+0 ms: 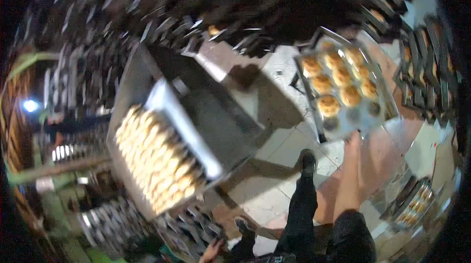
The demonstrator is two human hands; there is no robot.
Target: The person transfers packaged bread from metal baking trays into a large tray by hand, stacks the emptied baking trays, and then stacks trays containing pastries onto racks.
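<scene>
My right hand (353, 139) is closed on the near edge of a baking tray (360, 121). The tray is held out tilted over the floor, at the right of the view. Round browned buns (339, 77) sit on it in rows, with dark round marks on the bare part near my hand. My left hand (212, 251) is low at the bottom edge, partly cut off and blurred, beside some dark stacked trays (194, 228). Whether its fingers grip anything is hidden.
A large metal bin or table (211, 101) on the left holds many pale buns (154, 160) in rows and a white sheet (184, 128). Racks of trays (427, 66) stand at the right. Another tray of buns (417, 206) is low right. Tiled floor (274, 189) lies between.
</scene>
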